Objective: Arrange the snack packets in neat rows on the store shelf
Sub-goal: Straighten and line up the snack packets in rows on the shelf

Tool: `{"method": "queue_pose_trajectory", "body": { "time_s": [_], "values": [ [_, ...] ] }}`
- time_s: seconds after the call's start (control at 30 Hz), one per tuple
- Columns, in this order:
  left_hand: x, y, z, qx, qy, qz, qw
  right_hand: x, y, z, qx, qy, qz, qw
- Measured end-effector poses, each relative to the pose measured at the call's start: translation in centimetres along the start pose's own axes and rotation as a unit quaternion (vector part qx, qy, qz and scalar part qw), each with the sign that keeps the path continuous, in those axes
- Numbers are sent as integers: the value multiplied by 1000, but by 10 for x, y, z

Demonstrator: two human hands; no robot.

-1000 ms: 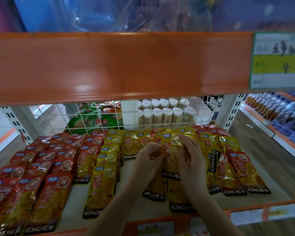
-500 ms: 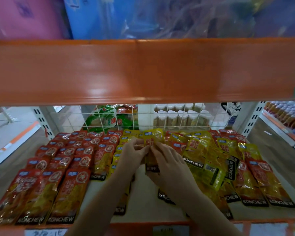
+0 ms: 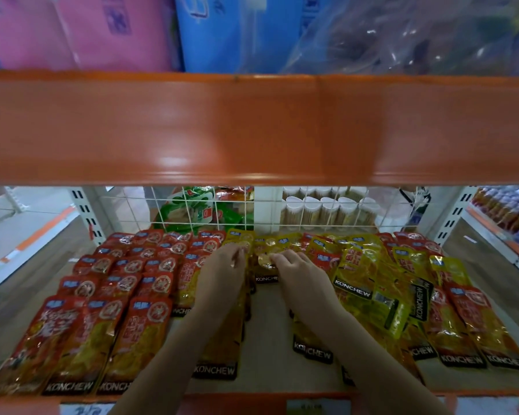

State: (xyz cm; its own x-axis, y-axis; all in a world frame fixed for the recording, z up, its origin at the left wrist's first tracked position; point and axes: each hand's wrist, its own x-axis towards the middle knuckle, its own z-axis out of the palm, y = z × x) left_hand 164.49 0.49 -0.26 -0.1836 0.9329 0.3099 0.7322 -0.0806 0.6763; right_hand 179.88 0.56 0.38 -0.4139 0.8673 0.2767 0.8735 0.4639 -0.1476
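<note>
A yellow snack packet (image 3: pixel 265 262) with a black KONCHEW band lies flat near the back of the shelf board (image 3: pixel 270 330). My right hand (image 3: pixel 304 278) pinches its upper right part. My left hand (image 3: pixel 224 272) curls its fingers at the packet's left edge, over a column of yellow packets (image 3: pixel 222 345). Red packets (image 3: pixel 117 295) lie in overlapping rows on the left. A loose, jumbled heap of yellow packets (image 3: pixel 372 283) sits just right of my right hand.
Orange-red packets (image 3: pixel 465 324) line the right end. A white wire grid (image 3: pixel 312 224) closes the back, with green bags (image 3: pixel 192 215) and white-capped jars (image 3: pixel 327 209) behind it. The orange beam (image 3: pixel 252 130) of the upper shelf hangs low overhead.
Both hands carried the yellow packet leftward and deeper to the back of the shelf, then lowered it flat. The view shifted left.
</note>
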Motion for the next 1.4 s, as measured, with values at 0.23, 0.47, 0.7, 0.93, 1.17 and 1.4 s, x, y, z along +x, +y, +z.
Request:
{"method": "queue_pose_trajectory", "body": {
  "time_s": [0.23,0.47,0.7,0.93,1.17,1.4],
  "values": [
    [-11,-9,8,100,-28,71,992,-7,1,12,22,-49,-11,998],
    [-12,-9,10,143,-52,103,983,-10,5,14,19,-90,-25,995],
    [-10,1,10,173,-89,152,969,9,7,2,108,-20,-1,994],
    [-15,3,15,236,-150,193,940,65,9,10,87,-89,16,992],
    [-17,0,15,233,-142,214,938,78,20,23,-21,-174,24,984],
    [-17,1,13,253,-173,216,927,79,24,29,-50,-156,23,986]
  ]
}}
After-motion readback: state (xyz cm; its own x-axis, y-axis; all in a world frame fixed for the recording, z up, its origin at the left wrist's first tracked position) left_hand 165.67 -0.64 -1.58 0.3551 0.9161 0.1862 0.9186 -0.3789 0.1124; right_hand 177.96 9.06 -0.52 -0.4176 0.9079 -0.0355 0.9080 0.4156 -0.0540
